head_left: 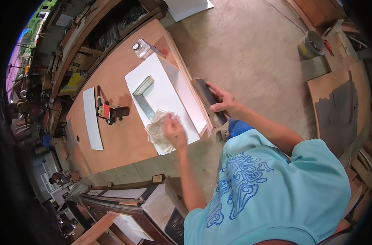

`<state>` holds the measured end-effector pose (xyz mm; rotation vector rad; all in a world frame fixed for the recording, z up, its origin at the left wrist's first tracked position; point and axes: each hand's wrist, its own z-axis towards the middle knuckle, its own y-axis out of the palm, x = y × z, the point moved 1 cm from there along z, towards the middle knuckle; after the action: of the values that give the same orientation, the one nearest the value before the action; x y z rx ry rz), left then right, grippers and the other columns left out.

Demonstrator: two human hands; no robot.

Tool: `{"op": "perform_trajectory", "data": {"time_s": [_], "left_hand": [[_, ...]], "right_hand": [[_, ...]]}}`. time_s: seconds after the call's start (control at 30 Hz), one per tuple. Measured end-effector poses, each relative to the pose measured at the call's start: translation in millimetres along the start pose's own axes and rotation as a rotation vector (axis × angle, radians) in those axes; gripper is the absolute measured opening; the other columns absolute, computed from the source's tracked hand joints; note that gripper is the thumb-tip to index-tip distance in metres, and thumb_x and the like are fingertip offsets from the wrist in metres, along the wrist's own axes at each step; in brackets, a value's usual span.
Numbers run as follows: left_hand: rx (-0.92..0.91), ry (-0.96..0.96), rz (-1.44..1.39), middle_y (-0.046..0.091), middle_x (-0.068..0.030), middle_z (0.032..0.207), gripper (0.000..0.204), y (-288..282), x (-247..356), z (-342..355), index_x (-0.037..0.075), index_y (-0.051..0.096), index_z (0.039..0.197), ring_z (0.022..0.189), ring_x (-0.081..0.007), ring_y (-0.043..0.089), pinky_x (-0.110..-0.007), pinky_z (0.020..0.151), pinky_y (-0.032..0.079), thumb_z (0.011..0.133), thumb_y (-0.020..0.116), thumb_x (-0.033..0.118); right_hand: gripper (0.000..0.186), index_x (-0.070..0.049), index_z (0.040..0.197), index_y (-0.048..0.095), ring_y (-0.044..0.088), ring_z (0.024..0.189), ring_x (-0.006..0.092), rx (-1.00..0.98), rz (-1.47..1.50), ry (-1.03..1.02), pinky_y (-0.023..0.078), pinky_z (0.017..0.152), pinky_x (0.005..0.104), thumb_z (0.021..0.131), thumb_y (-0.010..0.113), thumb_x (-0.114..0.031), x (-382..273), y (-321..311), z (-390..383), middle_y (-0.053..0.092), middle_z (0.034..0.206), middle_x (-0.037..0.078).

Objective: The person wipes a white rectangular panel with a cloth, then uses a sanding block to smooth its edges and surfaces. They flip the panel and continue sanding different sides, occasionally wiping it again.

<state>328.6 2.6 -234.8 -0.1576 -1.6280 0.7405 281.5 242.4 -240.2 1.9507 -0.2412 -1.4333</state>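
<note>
Bunched in my left hand (pixel 176 131) is a pale crumpled cloth (pixel 158 130), pressed on the top of a white box-like panel piece (pixel 171 96). The hand is blurred a little by motion. A rectangular opening (pixel 144 86) shows in the white face, and a shiny greyish strip (pixel 145 106) runs from it toward the cloth. To the right, my right hand (pixel 228 104) grips a dark flat board (pixel 209 98) beside the table edge, fingers over its far part and thumb on the near part. A metal can (pixel 144 49) stands behind the white piece.
The white piece lies on a brown wooden tabletop (pixel 112 147). Left of it are a red and black power tool (pixel 110 112) and a white strip (pixel 92 118). Shelves (pixel 84 51) line the far left. A bucket (pixel 311 45) and a dark-stained board (pixel 337 106) stand right.
</note>
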Motion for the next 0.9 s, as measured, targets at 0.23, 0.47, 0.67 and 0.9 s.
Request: {"op": "perform_trajectory", "data": {"time_s": [0.23,0.47,0.67,0.9], "left_hand": [[-0.250,-0.140,-0.365,0.066,-0.0088,0.100,0.040,76.2,46.6,-41.6,-0.006,0.055,0.132,0.088,-0.0129,0.063,-0.025,0.075,0.050,0.098,0.061,0.015],[-0.342,0.421,0.478,0.066,-0.0179,0.106,0.034,44.4,1.5,-7.6,-0.003,0.063,0.122,0.106,-0.0322,0.060,-0.043,0.094,0.046,0.092,0.063,0.012],[-0.139,0.620,0.804,0.049,-0.0232,0.134,0.044,30.3,-59.2,58.6,-0.005,0.055,0.126,0.127,-0.0413,0.043,-0.050,0.105,0.036,0.093,0.061,0.022],[-0.130,0.787,0.840,0.045,-0.0235,0.139,0.050,49.9,-57.4,134.3,-0.007,0.048,0.133,0.131,-0.0402,0.040,-0.052,0.108,0.032,0.098,0.051,0.029]], "right_hand": [[0.076,-0.008,0.154,0.024,0.051,0.120,0.0169,0.220,0.137,0.070,0.042,0.103,0.0330,0.090,0.065,-0.017,17.4,-0.7,-8.9,0.052,0.134,0.010],[0.061,-0.013,0.151,0.034,0.053,0.113,0.0136,0.180,0.151,0.173,0.043,0.098,0.0303,0.096,0.055,-0.027,57.7,-9.3,4.9,0.054,0.130,0.007],[0.063,-0.009,0.147,0.042,0.050,0.122,0.0266,0.292,-0.412,-0.128,0.039,0.104,0.0351,0.090,0.062,-0.026,116.8,6.6,0.3,0.051,0.136,0.018],[0.064,-0.004,0.148,0.040,0.038,0.135,0.0280,0.353,-0.611,-0.168,0.029,0.112,0.0362,0.090,0.058,-0.025,174.5,43.6,-31.6,0.040,0.144,0.016]]}}
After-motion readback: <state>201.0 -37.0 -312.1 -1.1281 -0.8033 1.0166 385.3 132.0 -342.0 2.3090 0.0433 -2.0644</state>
